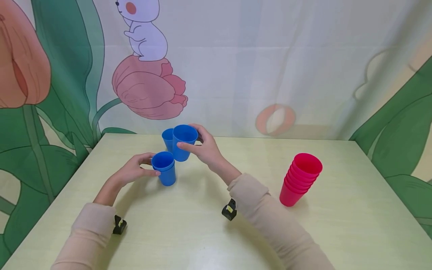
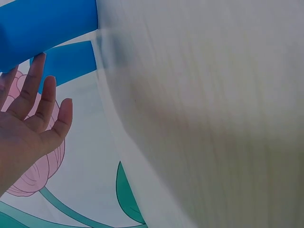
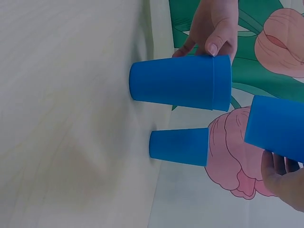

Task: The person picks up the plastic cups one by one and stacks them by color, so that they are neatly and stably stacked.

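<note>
My right hand (image 1: 206, 149) grips a blue cup (image 1: 182, 148) between thumb and fingers. In the right wrist view this raised cup (image 3: 275, 126) is off the table, its mouth out of frame. My left hand (image 1: 132, 169) holds the side of two nested blue cups (image 1: 167, 175), thumb and fingers near the rim. These nested cups (image 3: 178, 81) stand upright on the table. Behind them another blue cup (image 1: 167, 138) stands upright, partly hidden by the raised one in the head view; the right wrist view shows this single cup (image 3: 179, 145) apart from the pair.
A stack of several nested red cups (image 1: 297, 183) stands on the right of the pale table (image 1: 189, 232). Behind the table's far edge hangs a printed curtain (image 1: 222, 75) with flowers and leaves. A small black device (image 1: 229, 210) sits at the right wrist, another (image 1: 119, 225) at the left.
</note>
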The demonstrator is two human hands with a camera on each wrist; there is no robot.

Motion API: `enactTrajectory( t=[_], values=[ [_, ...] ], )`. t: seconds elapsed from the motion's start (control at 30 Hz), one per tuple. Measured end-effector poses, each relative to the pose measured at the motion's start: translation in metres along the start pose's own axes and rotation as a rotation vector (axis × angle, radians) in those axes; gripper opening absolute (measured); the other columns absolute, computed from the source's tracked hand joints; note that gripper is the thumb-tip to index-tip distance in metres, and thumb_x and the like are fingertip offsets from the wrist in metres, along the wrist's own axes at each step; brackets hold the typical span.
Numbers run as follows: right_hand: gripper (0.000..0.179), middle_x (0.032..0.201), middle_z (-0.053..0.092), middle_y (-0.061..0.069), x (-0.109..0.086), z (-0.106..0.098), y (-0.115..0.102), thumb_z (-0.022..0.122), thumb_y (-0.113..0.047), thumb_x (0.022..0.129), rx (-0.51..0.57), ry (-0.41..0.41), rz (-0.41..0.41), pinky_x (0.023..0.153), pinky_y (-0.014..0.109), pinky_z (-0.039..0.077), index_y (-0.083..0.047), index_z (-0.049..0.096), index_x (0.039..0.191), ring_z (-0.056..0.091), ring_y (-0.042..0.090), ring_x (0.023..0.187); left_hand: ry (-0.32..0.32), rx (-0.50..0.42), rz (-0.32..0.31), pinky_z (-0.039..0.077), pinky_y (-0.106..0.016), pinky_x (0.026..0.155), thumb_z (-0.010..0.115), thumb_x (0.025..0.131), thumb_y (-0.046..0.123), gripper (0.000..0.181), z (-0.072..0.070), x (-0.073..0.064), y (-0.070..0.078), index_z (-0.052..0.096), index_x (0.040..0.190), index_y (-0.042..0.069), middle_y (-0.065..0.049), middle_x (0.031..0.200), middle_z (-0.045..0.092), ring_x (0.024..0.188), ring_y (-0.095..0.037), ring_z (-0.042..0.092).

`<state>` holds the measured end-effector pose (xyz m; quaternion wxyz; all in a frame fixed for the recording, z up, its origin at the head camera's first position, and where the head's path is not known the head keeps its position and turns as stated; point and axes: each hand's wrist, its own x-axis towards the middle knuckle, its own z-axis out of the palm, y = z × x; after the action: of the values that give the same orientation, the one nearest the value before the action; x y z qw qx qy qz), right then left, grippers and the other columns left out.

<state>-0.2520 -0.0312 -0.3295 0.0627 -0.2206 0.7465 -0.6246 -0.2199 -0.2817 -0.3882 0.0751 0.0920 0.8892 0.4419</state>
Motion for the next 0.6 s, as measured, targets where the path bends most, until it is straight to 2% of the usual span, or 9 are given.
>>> enactTrajectory(
  t=[0.4, 0.6],
  values=[
    [0.063, 0.13, 0.05, 0.007, 0.007, 0.015, 0.004, 0.067, -0.023, 0.083, 0.043, -0.103, -0.007, 0.09, 0.036, 0.046, -0.013, 0.038, 0.138, 0.048, 0.023, 0.116, -0.005, -0.011, -0.002, 0.036, -0.06, 0.092, 0.071, 0.08, 0.027, 0.066, -0.001, 0.0, 0.0, 0.042, 0.133, 0.0, -0.024, 0.127, 0.049, 0.119, -0.042, 0.042],
    [0.063, 0.131, 0.05, 0.006, 0.009, 0.023, 0.006, 0.068, -0.021, 0.083, 0.048, -0.113, 0.009, 0.088, 0.035, 0.047, -0.015, 0.038, 0.138, 0.049, 0.023, 0.116, -0.006, -0.007, -0.003, 0.036, -0.06, 0.092, 0.071, 0.081, 0.026, 0.066, -0.001, 0.0, 0.0, 0.042, 0.134, 0.001, -0.023, 0.128, 0.049, 0.119, -0.042, 0.042]
  ],
)
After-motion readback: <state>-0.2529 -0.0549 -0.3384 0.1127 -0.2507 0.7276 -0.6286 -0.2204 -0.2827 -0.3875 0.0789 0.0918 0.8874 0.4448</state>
